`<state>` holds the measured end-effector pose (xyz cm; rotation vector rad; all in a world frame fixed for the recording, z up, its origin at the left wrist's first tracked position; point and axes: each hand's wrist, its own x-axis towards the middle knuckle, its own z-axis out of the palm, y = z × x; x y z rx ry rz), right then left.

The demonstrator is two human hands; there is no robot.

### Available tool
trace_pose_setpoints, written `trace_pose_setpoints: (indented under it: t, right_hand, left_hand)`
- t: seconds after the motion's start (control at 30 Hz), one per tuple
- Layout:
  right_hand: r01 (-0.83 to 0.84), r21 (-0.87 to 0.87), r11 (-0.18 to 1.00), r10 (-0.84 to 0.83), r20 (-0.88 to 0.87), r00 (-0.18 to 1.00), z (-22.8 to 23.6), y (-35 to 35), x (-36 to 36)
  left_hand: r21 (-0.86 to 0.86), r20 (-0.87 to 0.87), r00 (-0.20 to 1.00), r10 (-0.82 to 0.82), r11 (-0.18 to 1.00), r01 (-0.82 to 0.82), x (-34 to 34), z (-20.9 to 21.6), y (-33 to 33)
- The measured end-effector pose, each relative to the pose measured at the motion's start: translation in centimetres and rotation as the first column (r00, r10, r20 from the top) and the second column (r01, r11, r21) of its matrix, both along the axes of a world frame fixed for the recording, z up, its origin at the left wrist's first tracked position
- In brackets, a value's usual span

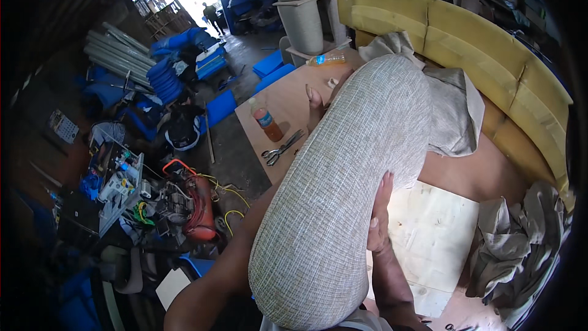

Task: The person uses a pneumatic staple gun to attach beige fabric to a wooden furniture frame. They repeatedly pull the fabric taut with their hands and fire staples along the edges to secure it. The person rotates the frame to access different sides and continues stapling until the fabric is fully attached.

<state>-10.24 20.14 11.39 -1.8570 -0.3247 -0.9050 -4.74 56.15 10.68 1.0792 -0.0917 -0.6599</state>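
A long, rounded cushion (343, 171) covered in woven grey-beige fabric stands tilted in front of me, its near end close to my body. My left hand (315, 102) grips its far left side; some fingers are hidden behind it. On the right side, my right hand (380, 220) presses against the cover, fingers up along the fabric. Loose grey cloth (454, 110) spreads from behind the cushion's far right. Metal scissors (283, 148) lie left of the cushion on a wooden board (254, 113), beside a bottle of orange-brown liquid (267, 124).
A curved yellow foam backrest (465, 34) arcs along the right. Crumpled grey fabric (520, 239) lies near right, by a pale plywood sheet (438, 233). Another bottle (327, 59) lies at the board's far edge. A red air compressor (201, 211) with yellow hose stands on the left floor.
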Motion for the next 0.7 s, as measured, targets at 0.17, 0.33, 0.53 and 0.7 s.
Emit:
trace_pose_setpoints:
  t: [0.17, 0.33, 0.53, 0.7]
  right_hand:
    - [0.032, -0.087, 0.996, -0.023, 0.105, 0.994, 4.6, -1.7, 2.4]
    - [0.064, -0.151, 0.986, -0.041, 0.147, 0.988, 9.3, -3.2, 4.4]
    - [0.115, -0.285, 0.951, -0.09, 0.098, 0.991, 12.8, -4.5, 5.1]
    - [0.178, -0.486, 0.856, -0.196, 0.014, 0.981, 17.9, -6.0, 5.8]
  left_hand:
    - [0.1, -0.097, 0.97, 0.225, 0.971, -0.215, -6.0, -1.5, 7.1]
    - [0.138, -0.112, 0.932, 0.344, 0.934, -0.328, -7.5, -1.8, 10.4]
    - [0.107, -0.121, 0.966, 0.227, 0.971, -0.214, -4.0, -2.0, 6.5]
    - [-0.07, -0.048, 0.99, -0.129, 0.99, 0.126, 5.0, -2.6, -6.2]
